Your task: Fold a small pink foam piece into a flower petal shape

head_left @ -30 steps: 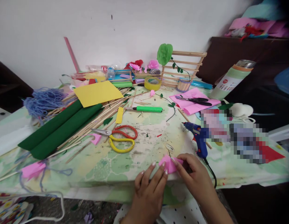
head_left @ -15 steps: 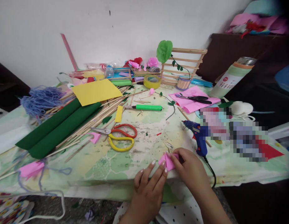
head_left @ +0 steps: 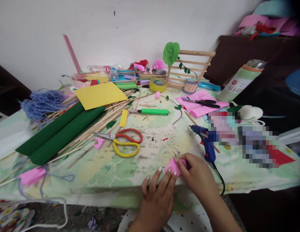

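At the table's front edge, a small folded piece of pink paper (head_left: pixel 173 165) lies under my fingers. My right hand (head_left: pixel 197 174) pinches its right side between thumb and fingers. My left hand (head_left: pixel 158 195) lies flat with its fingers stretched out, the fingertips touching the paper's lower left edge. Part of the paper is covered by both hands. To the right of my right hand, a blue hot glue gun (head_left: pixel 205 140) rests on the table, its black cord running down past the edge. Scissors (head_left: pixel 123 141) with red and yellow handles lie open to the left.
Dark green rolled paper (head_left: pixel 65 138), thin wooden sticks (head_left: pixel 92 129) and blue yarn (head_left: pixel 43 103) fill the left side. A green-handled craft knife (head_left: pixel 153 111) lies mid-table. Behind stand yellow tape (head_left: pixel 157 85) and a stick frame (head_left: pixel 195 66). A bottle (head_left: pixel 242 80) stands at right.
My left hand has shifted slightly to the right along the pink paper, and the paper's fold looks flatter. My right hand stays nearly where it was.
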